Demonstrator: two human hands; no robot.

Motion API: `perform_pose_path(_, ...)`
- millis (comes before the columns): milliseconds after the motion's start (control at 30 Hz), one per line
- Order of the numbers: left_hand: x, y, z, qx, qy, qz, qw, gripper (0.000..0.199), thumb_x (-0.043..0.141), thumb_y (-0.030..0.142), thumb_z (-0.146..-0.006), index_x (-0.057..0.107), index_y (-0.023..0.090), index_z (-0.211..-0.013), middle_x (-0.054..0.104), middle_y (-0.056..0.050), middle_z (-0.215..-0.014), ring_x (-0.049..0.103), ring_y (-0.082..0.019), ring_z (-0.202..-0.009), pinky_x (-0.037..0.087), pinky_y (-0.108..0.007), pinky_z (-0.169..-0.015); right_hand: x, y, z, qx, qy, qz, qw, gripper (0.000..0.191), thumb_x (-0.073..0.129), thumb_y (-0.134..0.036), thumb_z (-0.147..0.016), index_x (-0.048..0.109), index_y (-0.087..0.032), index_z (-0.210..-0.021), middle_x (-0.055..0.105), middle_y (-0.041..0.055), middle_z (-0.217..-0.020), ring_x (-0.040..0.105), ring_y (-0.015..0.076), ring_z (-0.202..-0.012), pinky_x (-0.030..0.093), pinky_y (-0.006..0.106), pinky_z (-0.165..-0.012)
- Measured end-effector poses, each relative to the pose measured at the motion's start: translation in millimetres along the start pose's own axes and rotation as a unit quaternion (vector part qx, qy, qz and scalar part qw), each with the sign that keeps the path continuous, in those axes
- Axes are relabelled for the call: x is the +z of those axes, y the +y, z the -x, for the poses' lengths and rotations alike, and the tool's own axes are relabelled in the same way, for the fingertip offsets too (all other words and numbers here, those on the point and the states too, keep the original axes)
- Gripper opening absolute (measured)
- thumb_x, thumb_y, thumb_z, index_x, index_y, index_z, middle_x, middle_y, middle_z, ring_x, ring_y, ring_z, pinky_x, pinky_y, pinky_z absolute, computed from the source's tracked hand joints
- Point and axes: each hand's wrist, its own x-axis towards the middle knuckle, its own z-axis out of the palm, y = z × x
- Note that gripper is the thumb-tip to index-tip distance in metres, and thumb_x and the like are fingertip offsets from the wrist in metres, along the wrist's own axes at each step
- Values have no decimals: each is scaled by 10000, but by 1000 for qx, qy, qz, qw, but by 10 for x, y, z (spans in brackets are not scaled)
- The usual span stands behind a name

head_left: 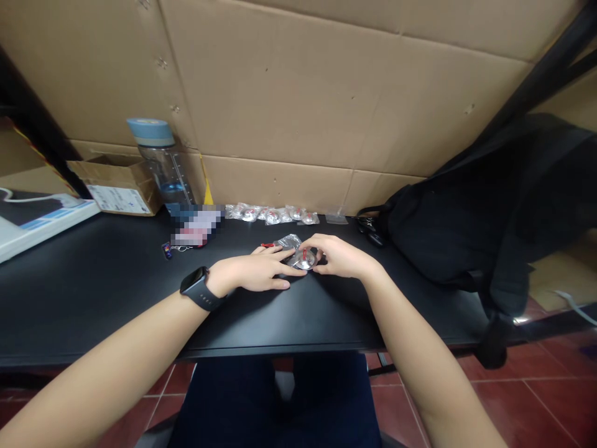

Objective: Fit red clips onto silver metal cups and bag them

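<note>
A shiny round metal disc with a red piece on top (306, 259) lies on the black tabletop, partly wrapped or overlapped by clear plastic; I cannot tell its exact kind. My right hand (338, 256) curls its thumb and fingers around the disc's right edge. Flat on the table to the left, my left hand (261, 272) has its fingers stretched out, tips touching the disc's left side and the plastic. A crumpled clear plastic bag (290, 241) sits just behind the fingers. Beside it, a small red item (267, 245) shows past my left fingers, partly hidden.
Along the cardboard wall lies a row of several bagged discs (273, 215), with a flat clear bag (336, 219) to their right. A water bottle (165, 165), an open carton (124, 186) and a power strip (51, 221) stand left. A black backpack (471, 211) fills the right.
</note>
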Motion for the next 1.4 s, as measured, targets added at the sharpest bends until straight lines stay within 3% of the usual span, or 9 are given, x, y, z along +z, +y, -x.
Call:
perform_pose_path(200,28,-14,-5,5,17,11,1000,486,598,437,-955,526,558,-1420,147,69,-1708,182,-429,-1548,195,-674,-1193,79,-3,-73,-30,22,1,999,415,715,-113,-831,675,-260,-1217,658,44,-1082,613,156,-833,492,289,-794)
perform_pose_path(467,82,-40,-32,3,44,16,999,470,604,421,-952,550,547,-1402,152,60,-1713,208,-396,-1551,215,-648,-1204,269,32,-178,45,109,62,991,426,801,-226,-819,649,-287,-1213,624,44,-1214,614,225,-1101,494,339,-894)
perform_pose_path(600,93,-41,-25,-5,35,10,999,477,592,450,-955,531,554,-1416,108,56,-1720,128,-402,-1566,156,-685,-1198,323,70,-217,76,137,94,983,369,786,-294,-851,643,-287,-1191,624,48,-1204,590,247,-1158,499,368,-905)
perform_pose_path(800,50,-1,-25,-16,17,12,1000,492,603,526,-931,533,546,-1418,60,53,-1725,98,-416,-1567,123,-710,-1184,436,128,-322,112,172,152,967,327,753,-370,-880,637,-284,-1173,621,72,-1202,583,271,-1114,518,395,-857)
perform_pose_path(967,50,-11,-35,-10,15,13,1000,503,578,599,-928,540,521,-1424,76,26,-1728,99,-420,-1566,142,-692,-1183,498,133,-369,144,196,159,957,272,689,-337,-920,632,-259,-1174,629,97,-1216,585,271,-1080,527,384,-813)
perform_pose_path(1067,12,-38,-20,21,45,2,999,448,597,578,-927,605,488,-1366,224,7,-1703,162,-393,-1558,170,-641,-1196,461,148,-340,121,182,133,967,332,709,-351,-896,630,-271,-1208,628,86,-1234,584,268,-1120,521,381,-846)
perform_pose_path(1200,-80,-100,-12,66,97,1,993,333,543,500,-974,633,363,-1263,551,-51,-1458,461,-310,-1393,332,-508,-1136,318,284,-260,51,168,27,984,497,854,-428,-745,673,-256,-1174,664,61,-1157,615,247,-1067,506,367,-906)
perform_pose_path(1300,-77,-174,-51,44,167,4,985,360,549,365,-958,529,276,-1306,610,-82,-1321,573,-275,-1217,415,-445,-1033,213,459,-208,45,187,-72,979,272,703,-439,-892,723,-220,-1052,694,48,-1023,642,200,-920,506,325,-838)
perform_pose_path(1400,5,-222,-116,11,229,-26,973,498,537,154,-868,481,267,-1350,588,-84,-1343,552,-276,-1231,413,-430,-1005,182,599,-185,67,200,-78,974,172,613,-289,-940,735,-214,-1036,694,48,-999,629,178,-860,496,320,-815)
